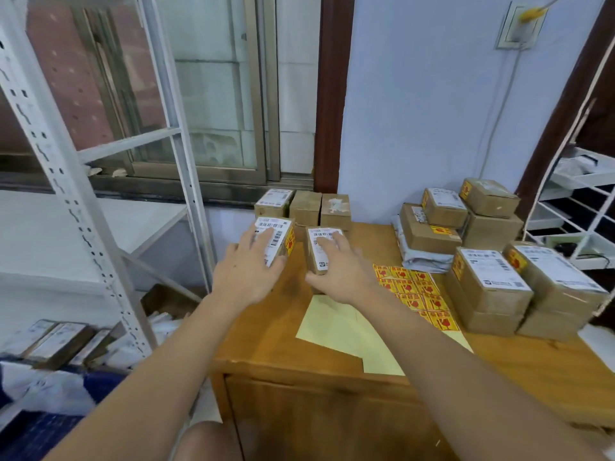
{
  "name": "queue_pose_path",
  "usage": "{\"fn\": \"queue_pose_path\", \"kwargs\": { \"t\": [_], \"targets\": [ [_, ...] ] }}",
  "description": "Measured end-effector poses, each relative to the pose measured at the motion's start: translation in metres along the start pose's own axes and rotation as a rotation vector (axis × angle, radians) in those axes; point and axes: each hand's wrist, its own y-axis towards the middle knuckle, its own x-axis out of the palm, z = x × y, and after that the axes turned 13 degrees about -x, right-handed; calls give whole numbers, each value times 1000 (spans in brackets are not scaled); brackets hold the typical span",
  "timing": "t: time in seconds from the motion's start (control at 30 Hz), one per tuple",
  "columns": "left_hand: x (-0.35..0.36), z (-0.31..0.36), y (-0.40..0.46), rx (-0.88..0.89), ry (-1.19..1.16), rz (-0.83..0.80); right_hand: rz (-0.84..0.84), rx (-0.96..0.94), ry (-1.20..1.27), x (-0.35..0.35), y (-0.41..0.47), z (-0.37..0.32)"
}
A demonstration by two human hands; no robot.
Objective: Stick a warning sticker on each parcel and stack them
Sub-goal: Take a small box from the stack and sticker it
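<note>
Two small brown parcels stand side by side at the far left of the wooden table (332, 371). My left hand (249, 271) lies flat over the left parcel (278, 232), which bears a white label on top and a yellow-red warning sticker on its right side. My right hand (339, 271) covers the right parcel (317, 241), fingers on its white label and thumb against its near end. A sheet of yellow-red warning stickers (416, 294) lies just right of that hand.
Three more brown parcels (304, 206) stand behind the two. Stacks of stickered parcels (492, 287) fill the table's right side. A pale yellow backing sheet (339, 331) lies mid-table. A white metal shelf rack (83, 227) stands at the left.
</note>
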Motion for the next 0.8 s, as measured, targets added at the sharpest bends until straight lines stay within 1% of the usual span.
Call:
{"fn": "queue_pose_path", "kwargs": {
  "t": [0.3, 0.4, 0.5, 0.7, 0.8],
  "targets": [
    [28, -1, -28, -61, -12, -87, -102, 66, 29, 38, -13, 11],
    [38, -3, -33, -81, -25, -101, -154, 68, -5, 47, -17, 12],
    [46, -6, -35, -81, -16, -101, -164, 54, -53, 51, -17, 14],
    [58, -11, -34, -95, 39, -107, -157, 40, -87, 57, -16, 16],
    [64, -9, -31, -94, 146, -153, -161, 37, -92, 56, -16, 16]
  ]
}}
